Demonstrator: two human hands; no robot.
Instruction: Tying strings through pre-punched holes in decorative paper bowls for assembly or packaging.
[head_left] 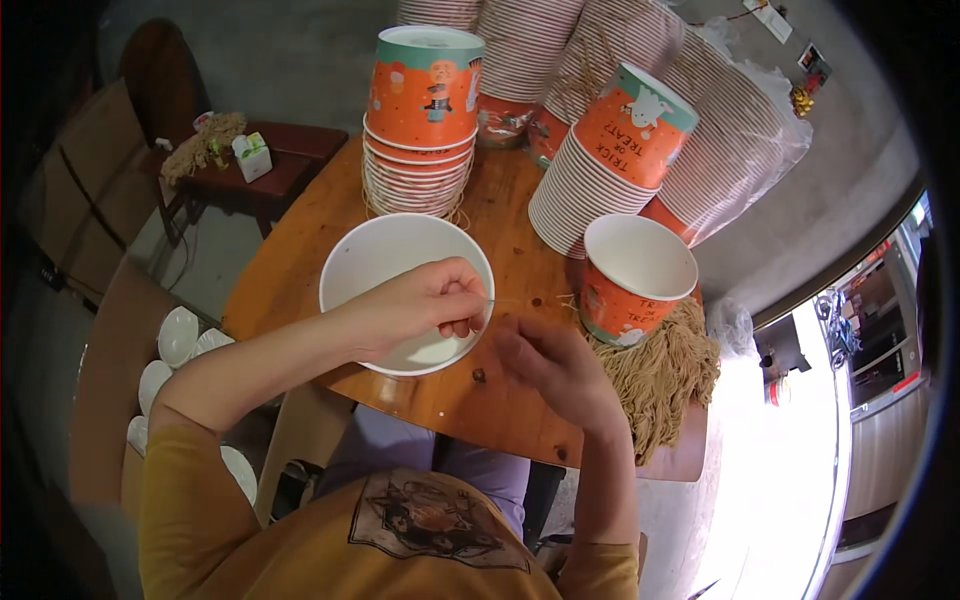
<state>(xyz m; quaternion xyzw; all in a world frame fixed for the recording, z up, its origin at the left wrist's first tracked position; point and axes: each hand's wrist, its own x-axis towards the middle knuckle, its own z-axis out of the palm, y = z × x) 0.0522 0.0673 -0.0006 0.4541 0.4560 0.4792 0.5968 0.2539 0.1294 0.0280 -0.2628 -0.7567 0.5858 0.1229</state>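
Observation:
A white-lined paper bucket stands open-mouthed on the wooden table in front of me. My left hand reaches over it, thumb and fingers pinched together at its right rim. A faint, thin strand of cord runs from those fingertips toward the right. Just right of the bucket, my right hand is smeared by motion, so its fingers and anything in them are unclear. Beyond it, an orange printed paper bucket sits upright by a thick hank of tan cord, which hangs over the table's edge.
Upside-down stacks of orange and green buckets stand at the back, the left one with cord loops round it. Plastic-wrapped bucket stacks lean behind. White bowl-like pieces lie in a cardboard box at left; a dark red bench stands beyond.

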